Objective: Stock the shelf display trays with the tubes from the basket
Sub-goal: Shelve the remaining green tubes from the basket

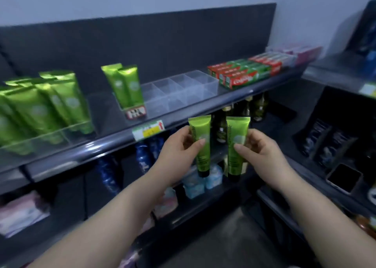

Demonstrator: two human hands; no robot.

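A person's two bare forearms reach toward a dark shop shelf. Just below centre, at about 6 o'clock, the left hand (179, 151) pinches a small green tube (201, 160) between thumb and curled fingers. Beside it, toward 4 o'clock, the right hand (258, 151) pinches a second green tube (236, 164) the same way. Both tubes stand upright, crimped end up and dark cap down, side by side but apart. They are held in front of the shelf edge (101, 147), below the level of the trays.

At 12 o'clock on the top shelf sits a clear divided tray (183, 90). Two standing green tubes (126, 84) fill its leftmost compartment, at about 11 o'clock. At 9 o'clock a second clear tray (50, 137) holds a crowd of larger green tubes (46, 105), blurred. At 1 o'clock red and green toothpaste boxes (244, 74) lie stacked along the shelf. A yellow and white price label (148, 130) is on the shelf edge just above the left hand. Dark bottles (252, 107) stand on the shelf beneath. At 4 o'clock, far right, a phone (343, 178) lies flat on a neighbouring shelf.
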